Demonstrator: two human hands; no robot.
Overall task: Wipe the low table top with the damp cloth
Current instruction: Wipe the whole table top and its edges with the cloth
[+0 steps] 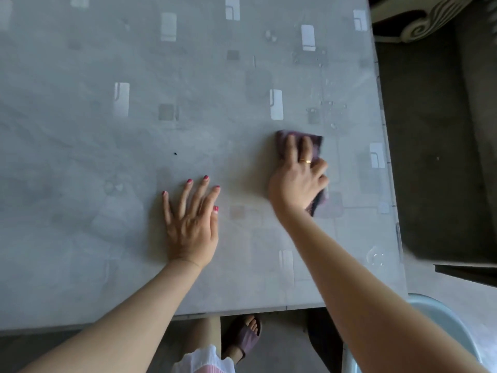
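The low table top (134, 109) is grey with pale rectangle patterns and fills most of the view. A purple damp cloth (317, 142) lies flat on it at the right of centre. My right hand (298, 179) presses down on the cloth with fingers spread over it, slightly blurred. My left hand (192, 219) rests flat on the bare table, fingers apart, holding nothing, about a hand's width to the left of the cloth. Water droplets (333, 106) sit on the surface beyond the cloth.
The table's right edge (387, 146) borders a dark carpeted floor (430, 157). A pale blue basin (443, 324) stands below the near right corner. My foot in a purple slipper (246, 337) is under the near edge. A small dark speck (175, 154) lies on the table.
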